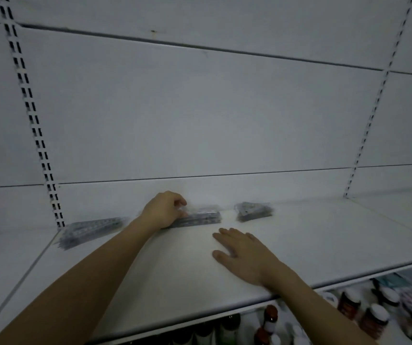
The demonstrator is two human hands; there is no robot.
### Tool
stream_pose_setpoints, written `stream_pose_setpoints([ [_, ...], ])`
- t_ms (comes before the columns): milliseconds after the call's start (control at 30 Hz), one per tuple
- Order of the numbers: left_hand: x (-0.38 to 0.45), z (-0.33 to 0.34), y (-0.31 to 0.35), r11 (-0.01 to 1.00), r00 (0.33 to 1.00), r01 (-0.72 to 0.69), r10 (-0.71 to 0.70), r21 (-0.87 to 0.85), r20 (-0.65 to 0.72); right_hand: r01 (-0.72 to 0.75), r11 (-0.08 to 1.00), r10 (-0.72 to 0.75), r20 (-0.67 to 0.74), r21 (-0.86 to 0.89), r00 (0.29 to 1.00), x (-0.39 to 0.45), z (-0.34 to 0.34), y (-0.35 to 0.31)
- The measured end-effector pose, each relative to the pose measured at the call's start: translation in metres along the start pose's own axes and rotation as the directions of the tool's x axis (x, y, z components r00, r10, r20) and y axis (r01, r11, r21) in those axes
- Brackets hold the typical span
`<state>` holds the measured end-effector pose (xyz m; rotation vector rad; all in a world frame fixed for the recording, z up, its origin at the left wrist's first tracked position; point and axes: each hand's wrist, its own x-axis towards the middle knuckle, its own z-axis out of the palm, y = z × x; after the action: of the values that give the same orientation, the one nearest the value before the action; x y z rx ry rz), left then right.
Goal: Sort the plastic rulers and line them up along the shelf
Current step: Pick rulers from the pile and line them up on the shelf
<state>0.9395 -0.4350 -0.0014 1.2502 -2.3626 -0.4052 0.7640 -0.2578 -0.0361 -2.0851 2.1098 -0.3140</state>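
Observation:
Three bundles of clear plastic rulers in wrappers lie along the back of a white shelf (pixel 324 245). The left bundle (pixel 90 230) lies slanted by the upright. My left hand (pixel 164 210) grips the left end of the middle bundle (pixel 197 218), fingers curled over its wrapper. A shorter bundle (pixel 253 211) sits to the right, apart from the middle one. My right hand (pixel 243 255) lies flat on the bare shelf in front, fingers straight, holding nothing.
White back panels rise behind the shelf, with slotted uprights at left (pixel 39 143) and right (pixel 369 125). Below the shelf's front edge stand several brown bottles and jars (pixel 372 317). Another shelf board (pixel 0 270) adjoins at the left.

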Motion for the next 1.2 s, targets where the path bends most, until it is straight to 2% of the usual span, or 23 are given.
stream_pose_setpoints([
  [267, 0.006, -0.003, -0.006, 1.000, 0.997, -0.007, 0.007, 0.002, 0.080, -0.009, 1.000, 0.010, -0.024, 0.008, 1.000, 0.000, -0.001, 0.002],
  [567, -0.001, -0.001, -0.009, 0.998, 0.998, -0.055, 0.055, 0.016, 0.039, -0.017, 1.000, 0.018, -0.038, 0.024, 0.999, -0.002, -0.001, -0.001],
  [933, 0.005, -0.006, -0.018, 0.994, 0.972, -0.110, 0.109, -0.004, 0.206, -0.031, 0.999, 0.033, -0.052, 0.026, 0.998, -0.001, 0.000, -0.002],
  [1200, 0.003, -0.003, -0.016, 0.992, 0.977, -0.126, 0.120, 0.022, 0.177, -0.039, 0.998, 0.041, -0.061, 0.043, 0.997, 0.000, 0.000, -0.001],
])
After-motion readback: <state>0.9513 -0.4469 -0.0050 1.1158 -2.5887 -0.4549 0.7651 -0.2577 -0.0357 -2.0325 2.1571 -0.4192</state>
